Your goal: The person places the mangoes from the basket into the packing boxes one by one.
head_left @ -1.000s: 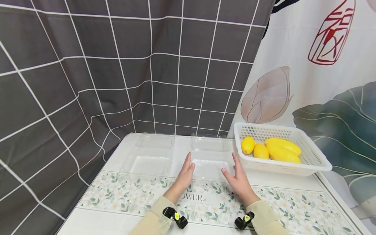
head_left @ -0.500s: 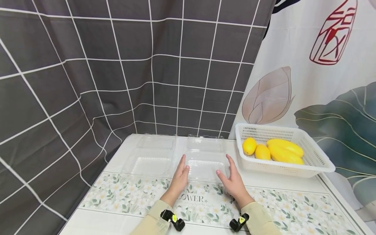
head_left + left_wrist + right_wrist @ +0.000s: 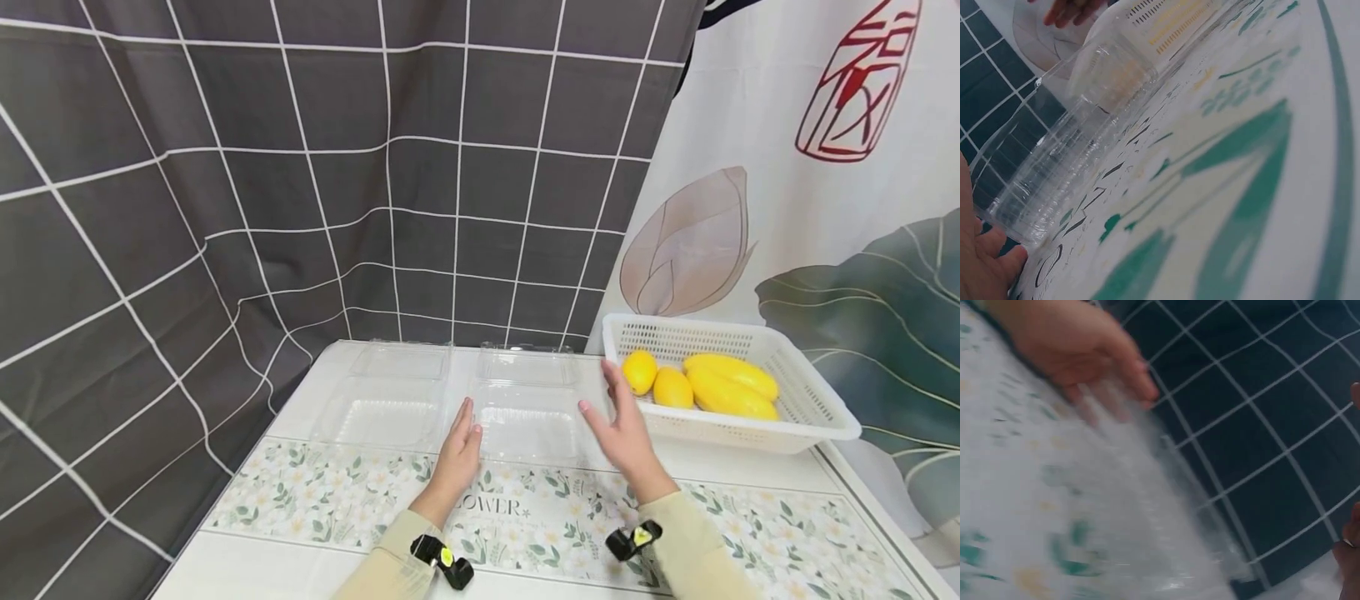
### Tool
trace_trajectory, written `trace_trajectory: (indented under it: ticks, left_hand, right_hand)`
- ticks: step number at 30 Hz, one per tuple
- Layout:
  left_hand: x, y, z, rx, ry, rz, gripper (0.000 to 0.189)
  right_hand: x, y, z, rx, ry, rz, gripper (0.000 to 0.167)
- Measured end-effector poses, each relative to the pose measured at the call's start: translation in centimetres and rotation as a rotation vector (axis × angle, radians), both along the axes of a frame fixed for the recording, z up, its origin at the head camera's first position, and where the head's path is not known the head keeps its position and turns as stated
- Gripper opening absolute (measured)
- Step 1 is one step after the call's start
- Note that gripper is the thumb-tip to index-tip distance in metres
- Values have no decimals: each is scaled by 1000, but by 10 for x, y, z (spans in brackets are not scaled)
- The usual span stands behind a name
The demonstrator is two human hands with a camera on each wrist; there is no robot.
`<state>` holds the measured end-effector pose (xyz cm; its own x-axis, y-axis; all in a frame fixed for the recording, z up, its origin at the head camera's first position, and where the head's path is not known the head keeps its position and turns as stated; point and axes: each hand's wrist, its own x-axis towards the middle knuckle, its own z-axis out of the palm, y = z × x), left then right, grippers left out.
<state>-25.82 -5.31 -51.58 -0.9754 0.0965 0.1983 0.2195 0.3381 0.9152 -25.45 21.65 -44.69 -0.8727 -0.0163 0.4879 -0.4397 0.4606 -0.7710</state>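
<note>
Two clear plastic clamshell boxes stand side by side with lids folded back, a left box (image 3: 386,421) and a right box (image 3: 528,425). My left hand (image 3: 456,462) is at the right box's near left corner, fingers straight; the left wrist view has its fingers (image 3: 1000,253) close by the box, contact unclear. My right hand (image 3: 630,437) is apart from that box, between it and a white basket (image 3: 810,392), fingers extended and holding nothing. Inside the basket lie two lemon-like yellow fruits (image 3: 672,387) and two longer yellow fruits (image 3: 723,392).
The white table (image 3: 247,558) carries a flowered strip (image 3: 322,492) with printed lettering. A dark grid curtain (image 3: 420,183) hangs behind and to the left; a pale printed curtain (image 3: 795,217) hangs behind the basket. Black wrist cameras (image 3: 442,562) sit on both sleeves.
Both hands first shift slightly left, the right box sliding left with them. Then my right hand moves away from the box, rightward toward the basket, while my left hand stays put.
</note>
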Motion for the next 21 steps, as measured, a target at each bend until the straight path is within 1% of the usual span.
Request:
trace_trajectory:
  ticks: [3, 4, 5, 7, 10, 12, 15, 18, 21]
  left_hand:
    - [1, 0, 0, 17, -7, 13, 54]
    - [1, 0, 0, 21, -12, 18, 54]
    - [1, 0, -1, 22, -15, 24, 54]
    - [2, 0, -1, 28, -23, 33, 53]
    - [1, -1, -1, 38, -17, 41, 52]
    - [1, -1, -2, 40, -15, 46, 52]
    - [1, -2, -3, 44, -17, 46, 52]
    - [2, -2, -4, 39, -22, 47, 52]
    - [1, -2, -6, 38, -14, 47, 52]
  right_hand:
    - [-16, 17, 29, -68, -33, 31, 74]
    - [-21, 23, 39, -90, -68, 33, 73]
    - [-27, 29, 47, -113, -105, 27, 72]
    - [-38, 41, 61, -167, -206, 10, 70]
    - [-57, 57, 74, -208, -353, -38, 76]
    - [-68, 66, 77, -224, -431, -63, 84]
    - [-80, 78, 77, -230, -526, -82, 95]
    - [-88, 89, 72, -266, -621, -77, 100]
    - [-95, 98, 64, -344, -701, -71, 103]
